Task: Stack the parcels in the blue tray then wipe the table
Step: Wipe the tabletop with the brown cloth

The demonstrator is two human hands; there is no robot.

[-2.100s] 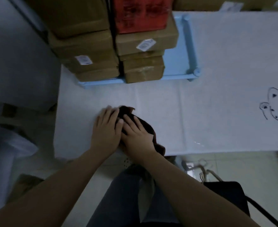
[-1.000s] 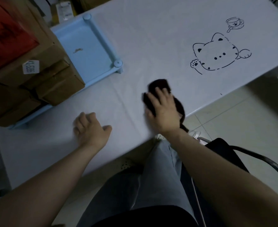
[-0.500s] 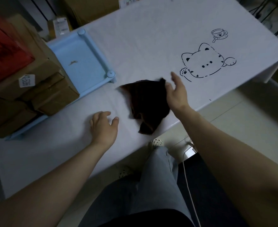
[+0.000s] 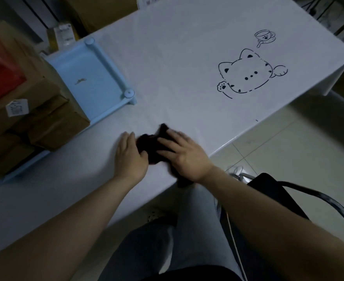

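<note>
1. A moment ago the dark cloth [image 4: 149, 148] lay spread out flat and the right hand [image 4: 184, 155] was lifted at its right edge. Now the cloth is bunched up small and both hands are on it.
2. The left hand [image 4: 129, 157] was resting alone on the bench [image 4: 177, 57] before. Now it has slid right, up against the cloth.
3. Both arms reach forward from the near side, with the hands low on the bench, close to the near edge.
4. The right hand lies on top of the cloth, fingers spread and a bit blurry. Its grip is loose and flat, pressing down on the cloth.
5. The left hand touches the left side of the cloth. Its thumb is on the cloth, and its fingers lie together. I cannot tell if it really grips the cloth.
6. The parcels [image 4: 35, 110] are stacked at the far left, in the blue tray [image 4: 94, 72].
7. A cat drawing [image 4: 248, 76] is on the bench cover, far right of the hands.
</note>
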